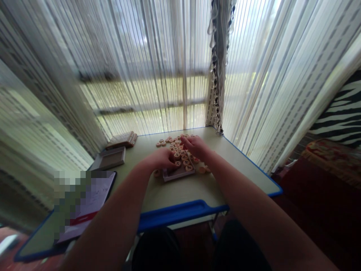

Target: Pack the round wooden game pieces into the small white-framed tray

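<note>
Round wooden Chinese chess pieces (188,168) with dark characters lie in rows in a shallow open box (180,176) on the table. My left hand (161,159) reaches over the box's left side, fingers closed at the edge of a Chinese chess piece (177,163). Beyond the box, my right hand (196,145) hovers above a loose spread of pieces (171,140). Its fingertips are pressed together; whatever they hold is too small and blurred to make out. A few more pieces (202,170) rest by the box's right side, partly beneath my right forearm.
To the left sit a box lid (109,159), a stitched pale wallet or notebook (121,139) and a dark-edged tablet or folder (97,195), partly pixelated. The table (245,165) has a blue rim. String curtains (158,67) hang along its far side.
</note>
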A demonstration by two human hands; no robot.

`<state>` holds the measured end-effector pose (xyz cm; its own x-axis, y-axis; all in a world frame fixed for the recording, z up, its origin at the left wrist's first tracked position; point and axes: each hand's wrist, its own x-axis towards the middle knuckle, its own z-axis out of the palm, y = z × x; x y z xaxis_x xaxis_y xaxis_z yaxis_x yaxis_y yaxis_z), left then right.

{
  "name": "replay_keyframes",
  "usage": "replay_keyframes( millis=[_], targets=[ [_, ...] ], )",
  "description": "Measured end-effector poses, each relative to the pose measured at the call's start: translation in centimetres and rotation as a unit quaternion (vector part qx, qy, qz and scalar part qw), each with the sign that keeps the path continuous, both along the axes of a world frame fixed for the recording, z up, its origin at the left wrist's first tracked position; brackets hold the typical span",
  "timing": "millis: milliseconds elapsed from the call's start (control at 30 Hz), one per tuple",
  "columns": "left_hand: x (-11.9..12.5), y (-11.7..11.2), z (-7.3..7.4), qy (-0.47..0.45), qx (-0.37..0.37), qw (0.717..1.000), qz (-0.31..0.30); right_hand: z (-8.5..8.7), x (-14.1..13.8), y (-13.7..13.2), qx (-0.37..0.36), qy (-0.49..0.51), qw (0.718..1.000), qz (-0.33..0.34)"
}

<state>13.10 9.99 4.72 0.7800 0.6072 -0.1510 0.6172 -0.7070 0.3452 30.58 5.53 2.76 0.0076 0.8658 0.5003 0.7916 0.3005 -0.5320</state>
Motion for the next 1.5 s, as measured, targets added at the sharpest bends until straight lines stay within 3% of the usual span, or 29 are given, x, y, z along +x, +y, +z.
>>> replay_keyframes(
  millis=[267, 1500],
  targets=[
    [0.2, 0.9, -1.1, -0.015, 0.017, 1.0, 0.005, -0.1, 0.1, 0.0, 0.011, -0.012, 1.0, 0.002],
    [0.4, 0.8, -1.3, -0.02, 0.046, 0.999, 0.008, 0.2, -0.1, -0.3, 0.016, -0.044, 0.999, -0.001]
  ],
)
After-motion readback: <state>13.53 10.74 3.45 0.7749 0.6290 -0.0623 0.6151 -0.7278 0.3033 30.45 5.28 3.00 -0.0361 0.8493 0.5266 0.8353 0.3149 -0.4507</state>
